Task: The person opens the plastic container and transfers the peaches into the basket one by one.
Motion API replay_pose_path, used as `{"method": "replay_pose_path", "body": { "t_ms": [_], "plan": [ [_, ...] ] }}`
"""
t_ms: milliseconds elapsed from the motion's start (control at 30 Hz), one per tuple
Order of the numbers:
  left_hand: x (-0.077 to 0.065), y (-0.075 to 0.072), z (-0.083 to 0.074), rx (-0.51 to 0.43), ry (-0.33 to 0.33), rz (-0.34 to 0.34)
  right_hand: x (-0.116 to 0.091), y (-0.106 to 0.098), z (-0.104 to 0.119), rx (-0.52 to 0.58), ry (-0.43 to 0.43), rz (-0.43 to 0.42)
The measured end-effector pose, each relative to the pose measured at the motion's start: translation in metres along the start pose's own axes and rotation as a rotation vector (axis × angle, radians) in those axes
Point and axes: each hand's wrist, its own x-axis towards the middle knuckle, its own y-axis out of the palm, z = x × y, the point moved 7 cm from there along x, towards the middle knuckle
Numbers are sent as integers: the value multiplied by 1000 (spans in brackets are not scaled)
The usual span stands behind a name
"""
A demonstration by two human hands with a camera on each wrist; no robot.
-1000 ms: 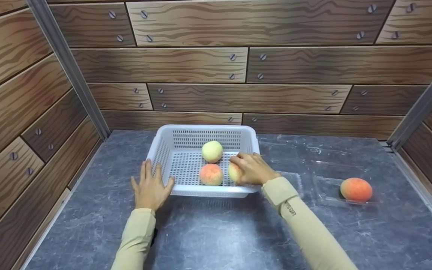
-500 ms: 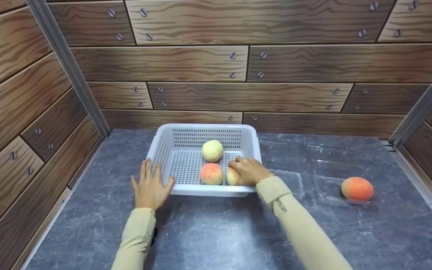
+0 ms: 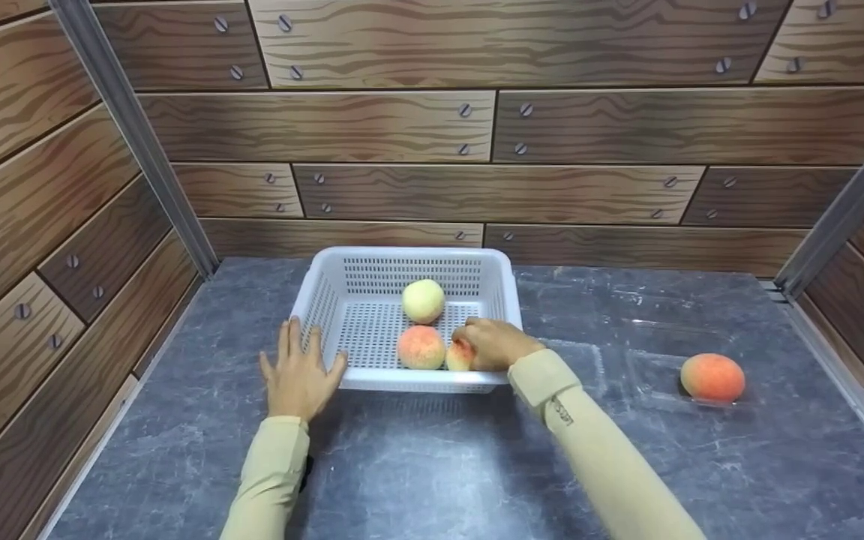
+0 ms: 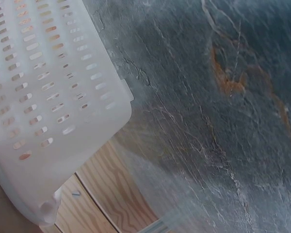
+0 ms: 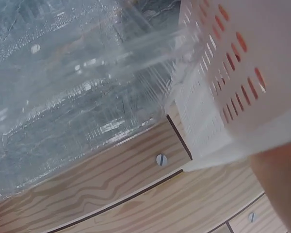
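Observation:
A white perforated plastic basket [image 3: 417, 379] stands mid-table in the head view. My left hand [image 3: 298, 381] has its fingers spread along the basket's front left corner. Inside the basket, at the front right, my right hand [image 3: 498, 343] holds a peach [image 3: 459, 358], its fingers curled over the fruit. Beside that one lies a reddish peach [image 3: 421, 348], and a pale yellow peach [image 3: 423, 301] sits behind. Both wrist views show mainly the basket's slotted wall [image 4: 63, 97], with the fingers hidden.
To the right, an orange-red peach [image 3: 712, 377] rests in a clear plastic tray [image 5: 63, 97], hard to see against the dark marbled tabletop [image 3: 417, 465]. Wood-patterned walls [image 3: 402, 135] with metal corner posts enclose the table at the back and sides.
My right hand has moved a little left and lower in the basket with its peach, bringing it close beside the reddish one. The left hand has stayed at the basket's corner.

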Motion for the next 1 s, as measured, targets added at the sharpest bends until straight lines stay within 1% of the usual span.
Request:
{"method": "replay_pose_path", "body": {
  "t_ms": [100, 233, 467, 533, 633, 767, 900, 1000],
  "plan": [
    [0, 1, 1, 2, -1, 3, 1, -2, 0, -67, -9, -73],
    [0, 2, 1, 0, -5, 4, 1, -2, -3, -144, 20, -172],
    [-1, 3, 0, -8, -3, -5, -1, -3, -5, -247, 10, -357],
    [-1, 3, 0, -10, -2, -8, -1, -4, -6, -258, 14, -392],
    [-1, 2, -1, -18, -1, -12, 0, -5, -8, -245, 35, -397],
    [-1, 1, -2, -23, 1, -17, 1, -3, -9, -191, 61, -321],
    [-1, 0, -1, -9, 7, -28, 2, -5, -6, -136, 37, -250],
    [0, -1, 0, -2, 7, -32, 2, -6, -2, -142, 23, -219]
  ]
}}
